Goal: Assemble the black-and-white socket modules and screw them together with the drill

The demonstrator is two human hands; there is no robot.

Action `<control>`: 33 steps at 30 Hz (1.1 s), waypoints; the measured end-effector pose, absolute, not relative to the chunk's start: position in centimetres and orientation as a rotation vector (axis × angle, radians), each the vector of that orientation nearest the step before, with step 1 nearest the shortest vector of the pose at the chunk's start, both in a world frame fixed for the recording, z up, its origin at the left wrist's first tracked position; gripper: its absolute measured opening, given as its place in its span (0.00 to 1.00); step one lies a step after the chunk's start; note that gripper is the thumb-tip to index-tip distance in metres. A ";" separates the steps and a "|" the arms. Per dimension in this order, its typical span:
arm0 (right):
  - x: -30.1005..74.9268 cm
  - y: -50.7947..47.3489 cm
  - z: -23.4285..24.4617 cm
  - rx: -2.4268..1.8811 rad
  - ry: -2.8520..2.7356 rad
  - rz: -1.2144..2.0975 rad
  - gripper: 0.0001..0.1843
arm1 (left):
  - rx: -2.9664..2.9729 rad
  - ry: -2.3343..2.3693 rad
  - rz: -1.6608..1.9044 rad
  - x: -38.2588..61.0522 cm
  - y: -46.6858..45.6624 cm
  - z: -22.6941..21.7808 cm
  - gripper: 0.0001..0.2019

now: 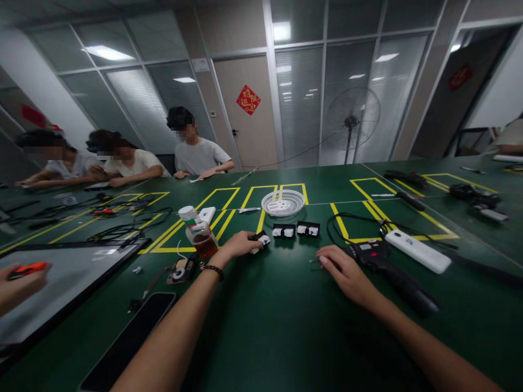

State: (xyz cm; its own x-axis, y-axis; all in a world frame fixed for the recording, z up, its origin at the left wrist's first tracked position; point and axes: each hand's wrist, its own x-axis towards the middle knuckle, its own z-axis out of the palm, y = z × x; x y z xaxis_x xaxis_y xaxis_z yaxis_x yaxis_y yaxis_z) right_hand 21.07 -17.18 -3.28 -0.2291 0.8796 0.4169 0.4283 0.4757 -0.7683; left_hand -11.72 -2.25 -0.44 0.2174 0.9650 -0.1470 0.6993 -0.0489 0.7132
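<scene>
My left hand (241, 244) reaches forward on the green table (278, 321) and its fingers close on a small black-and-white part (260, 240). Two more such black-and-white parts (283, 231) (308, 229) lie in a row just to the right of it. My right hand (343, 269) rests palm down on the table with its fingers loosely curled, beside a black power screwdriver (388, 267). A thin metal piece shows at its fingertips; whether the hand holds it is unclear.
A white round fan grille (283, 202) lies behind the parts. A bottle of brown liquid (199, 233), a phone (131, 337), a large dark panel (69, 277), a white box (417, 250) and cables lie around. Other people sit at the far left; another person's hand (18, 283) holds an orange tool.
</scene>
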 end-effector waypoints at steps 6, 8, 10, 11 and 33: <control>22.3 -17.3 -2.1 -1.110 -1.845 0.560 0.13 | 1.972 1.615 0.488 -11.4 -0.7 -1.7 0.31; 22.4 -17.5 -1.9 -1.112 -1.836 0.559 0.12 | 1.956 1.593 0.511 -11.5 -0.9 -2.0 0.32; 22.4 -17.7 -1.9 -1.108 -1.829 0.557 0.12 | 1.941 1.583 0.543 -11.6 -1.4 -2.2 0.33; 22.4 -17.7 -1.9 -1.105 -1.828 0.558 0.12 | 1.931 1.586 0.555 -11.7 -1.7 -2.3 0.35; 21.0 -17.9 -3.2 -1.148 -1.903 0.610 0.12 | 2.791 1.266 0.879 -7.6 -12.8 -4.7 0.35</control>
